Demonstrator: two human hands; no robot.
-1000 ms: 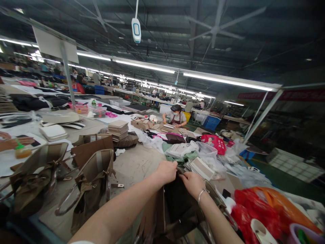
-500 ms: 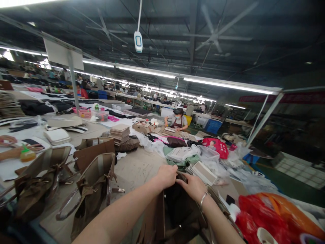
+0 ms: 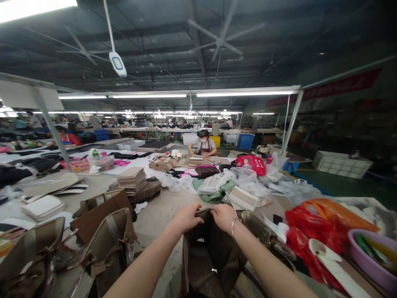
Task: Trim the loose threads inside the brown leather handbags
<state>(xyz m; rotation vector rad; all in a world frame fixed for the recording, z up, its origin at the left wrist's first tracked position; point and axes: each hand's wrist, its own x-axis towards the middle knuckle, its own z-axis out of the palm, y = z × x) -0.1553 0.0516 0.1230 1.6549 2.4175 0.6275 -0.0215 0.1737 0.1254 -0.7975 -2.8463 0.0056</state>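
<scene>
— Where was the bag?
— Right before you: the brown bag (image 3: 211,256) stood open on the table (image 3: 161,213), between your forearms.
— And my hands?
— Your left hand (image 3: 187,217) and right hand (image 3: 223,216) sat side by side, fingers clamped on its far rim. Tan bags (image 3: 107,248) stood to the left. Farther off lay a stack of boards (image 3: 132,180), then a seated person (image 3: 203,144).

Long fluorescent tubes (image 3: 203,94) light the hall brightly, and the ceiling stays dim. Edges bend with wide-angle distortion. The far benches blur.
</scene>
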